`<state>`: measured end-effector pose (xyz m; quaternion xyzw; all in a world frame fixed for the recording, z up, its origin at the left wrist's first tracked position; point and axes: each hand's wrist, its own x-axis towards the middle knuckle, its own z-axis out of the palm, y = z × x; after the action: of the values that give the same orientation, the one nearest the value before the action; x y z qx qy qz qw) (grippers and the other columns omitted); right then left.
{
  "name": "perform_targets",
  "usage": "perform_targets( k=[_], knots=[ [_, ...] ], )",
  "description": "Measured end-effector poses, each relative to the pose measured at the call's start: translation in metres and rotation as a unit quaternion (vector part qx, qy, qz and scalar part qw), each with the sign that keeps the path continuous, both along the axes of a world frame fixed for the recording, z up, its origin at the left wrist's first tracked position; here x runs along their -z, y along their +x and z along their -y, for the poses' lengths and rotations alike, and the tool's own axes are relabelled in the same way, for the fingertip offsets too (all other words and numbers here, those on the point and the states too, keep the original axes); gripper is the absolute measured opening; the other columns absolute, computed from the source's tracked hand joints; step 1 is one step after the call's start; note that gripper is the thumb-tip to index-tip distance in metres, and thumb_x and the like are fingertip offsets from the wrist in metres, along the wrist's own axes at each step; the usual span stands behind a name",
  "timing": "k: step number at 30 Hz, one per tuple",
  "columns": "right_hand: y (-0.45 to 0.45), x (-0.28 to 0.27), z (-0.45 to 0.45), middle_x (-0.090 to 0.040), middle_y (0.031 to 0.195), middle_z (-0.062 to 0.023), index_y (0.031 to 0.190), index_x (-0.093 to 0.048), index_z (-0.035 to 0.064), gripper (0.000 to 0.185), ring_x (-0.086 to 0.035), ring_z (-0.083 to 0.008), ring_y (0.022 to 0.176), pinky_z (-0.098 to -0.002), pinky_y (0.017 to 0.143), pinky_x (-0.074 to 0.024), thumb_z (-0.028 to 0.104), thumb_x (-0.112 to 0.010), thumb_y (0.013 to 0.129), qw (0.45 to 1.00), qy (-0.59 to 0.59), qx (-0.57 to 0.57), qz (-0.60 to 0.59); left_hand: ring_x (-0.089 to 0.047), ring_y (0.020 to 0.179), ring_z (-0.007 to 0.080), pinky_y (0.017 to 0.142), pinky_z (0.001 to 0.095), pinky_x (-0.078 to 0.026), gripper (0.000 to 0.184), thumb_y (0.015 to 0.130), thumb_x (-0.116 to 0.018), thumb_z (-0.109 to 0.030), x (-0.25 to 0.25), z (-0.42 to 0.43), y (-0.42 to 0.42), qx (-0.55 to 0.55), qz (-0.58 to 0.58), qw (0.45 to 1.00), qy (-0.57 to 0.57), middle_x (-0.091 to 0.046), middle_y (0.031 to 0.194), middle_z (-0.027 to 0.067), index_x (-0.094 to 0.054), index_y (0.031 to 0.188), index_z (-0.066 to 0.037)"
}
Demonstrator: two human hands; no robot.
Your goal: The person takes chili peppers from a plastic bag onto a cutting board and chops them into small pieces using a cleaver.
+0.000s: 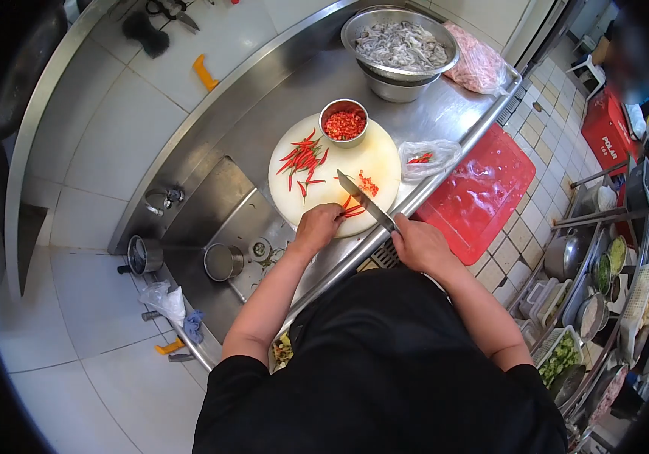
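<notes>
On a round white cutting board (294, 200), my left hand (318, 228) has its fingers closed on a few red chilies (352, 207) near the board's front edge. My right hand (420, 244) grips the handle of a kitchen knife (367, 200), whose blade slants across the board just right of those chilies. Small chopped chili pieces (368, 183) lie beyond the blade. Whole red chilies (304, 159) form a loose pile at the board's left. A metal cup (344, 138) full of chopped chili stands at the back of the board.
A colander of squid-like strips (400, 44) sits on a metal bowl (396, 88) at the back, beside a pink-filled bag (475, 60). A plastic bag with chilies (428, 160) lies right of the board. A sink (245, 244) is at left, a red mat (483, 193) below right.
</notes>
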<state>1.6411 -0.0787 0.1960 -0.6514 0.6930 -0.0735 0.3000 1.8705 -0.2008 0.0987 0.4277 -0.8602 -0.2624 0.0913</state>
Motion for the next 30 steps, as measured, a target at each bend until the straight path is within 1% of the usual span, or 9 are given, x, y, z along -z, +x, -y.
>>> perform_targets(
  k=[6,8,12,14,15,19,21,24,30],
  knots=[
    [0.020,-0.015,0.033,-0.069,0.092,-0.0244,0.114,-0.051,-0.0016,0.024,-0.069,-0.0384,0.091,-0.0511,0.079,-0.0539,0.013,-0.047,0.094,0.992,0.067,-0.052,-0.096,-0.067,0.092,0.0327,0.082,0.0424,-0.054,0.020,0.088,-0.067,-0.022,-0.004,-0.003,-0.008,0.024,0.011,0.999,-0.029,-0.070,0.094,0.0133,-0.070,0.100,-0.006],
    [0.022,-0.012,0.039,-0.067,0.080,-0.0252,0.109,-0.050,-0.0012,0.023,-0.068,-0.0424,0.082,-0.0532,0.074,-0.0530,0.015,-0.046,0.093,0.988,0.060,-0.081,-0.115,-0.067,0.091,0.0333,0.081,0.0432,-0.054,0.019,0.089,-0.066,-0.022,-0.007,-0.002,-0.012,0.022,0.017,0.999,-0.028,-0.070,0.093,0.0138,-0.070,0.098,-0.006],
    [0.021,-0.008,0.027,-0.067,0.078,-0.0255,0.112,-0.048,-0.0015,0.024,-0.068,-0.0428,0.078,-0.0531,0.072,-0.0542,0.012,-0.047,0.092,0.987,0.045,-0.104,-0.112,-0.067,0.090,0.0323,0.080,0.0442,-0.054,0.017,0.091,-0.061,-0.020,-0.007,-0.007,-0.015,0.017,0.029,0.999,-0.031,-0.069,0.091,0.0137,-0.068,0.091,-0.004],
    [0.016,0.014,0.013,-0.069,0.075,-0.0200,0.105,-0.047,0.0011,0.017,-0.072,-0.0349,0.072,-0.0462,0.061,-0.0565,0.011,-0.050,0.091,0.983,-0.010,-0.123,-0.138,-0.067,0.090,0.0323,0.080,0.0443,-0.054,0.017,0.091,-0.060,-0.019,-0.005,-0.008,-0.015,0.003,0.008,0.999,-0.033,-0.069,0.090,0.0136,-0.067,0.090,-0.004],
    [0.011,0.034,0.012,-0.069,0.074,-0.0196,0.106,-0.046,0.0013,0.018,-0.071,-0.0347,0.071,-0.0468,0.058,-0.0560,0.012,-0.049,0.092,0.981,-0.014,-0.117,-0.156,-0.067,0.089,0.0323,0.079,0.0445,-0.054,0.017,0.091,-0.059,-0.018,-0.004,-0.010,-0.015,-0.001,-0.007,0.999,-0.037,-0.069,0.090,0.0135,-0.067,0.089,-0.004],
    [0.006,0.040,0.025,-0.069,0.075,-0.0193,0.108,-0.047,0.0009,0.020,-0.071,-0.0353,0.071,-0.0470,0.059,-0.0558,0.012,-0.048,0.092,0.980,-0.025,-0.128,-0.151,-0.067,0.089,0.0321,0.079,0.0443,-0.054,0.016,0.091,-0.057,-0.017,0.004,-0.011,-0.015,0.004,-0.010,0.999,-0.049,-0.069,0.089,0.0135,-0.067,0.088,-0.004],
    [0.005,0.029,0.044,-0.069,0.073,-0.0180,0.110,-0.048,-0.0002,0.022,-0.071,-0.0352,0.069,-0.0469,0.057,-0.0553,0.012,-0.047,0.092,0.977,-0.015,-0.145,-0.157,-0.067,0.088,0.0343,0.078,0.0464,-0.054,0.015,0.089,-0.063,-0.019,0.005,-0.008,-0.016,-0.011,-0.027,0.999,-0.042,-0.069,0.089,0.0151,-0.067,0.089,-0.004],
    [0.014,-0.007,0.044,-0.069,0.078,-0.0207,0.113,-0.048,-0.0025,0.025,-0.071,-0.0368,0.074,-0.0488,0.063,-0.0558,0.012,-0.046,0.093,0.977,0.035,-0.146,-0.151,-0.067,0.087,0.0340,0.078,0.0459,-0.053,0.014,0.088,-0.063,-0.018,0.004,-0.007,-0.016,-0.010,-0.009,0.999,-0.035,-0.069,0.088,0.0148,-0.068,0.088,-0.004],
    [0.016,0.010,0.022,-0.069,0.091,-0.0267,0.116,-0.047,-0.0049,0.029,-0.069,-0.0409,0.089,-0.0523,0.078,-0.0537,0.012,-0.046,0.093,0.986,0.089,-0.085,-0.112,-0.066,0.089,0.0327,0.080,0.0450,-0.053,0.014,0.088,-0.065,-0.017,0.007,-0.007,-0.016,-0.017,-0.021,0.999,-0.029,-0.069,0.089,0.0137,-0.068,0.088,-0.004]
  ],
)
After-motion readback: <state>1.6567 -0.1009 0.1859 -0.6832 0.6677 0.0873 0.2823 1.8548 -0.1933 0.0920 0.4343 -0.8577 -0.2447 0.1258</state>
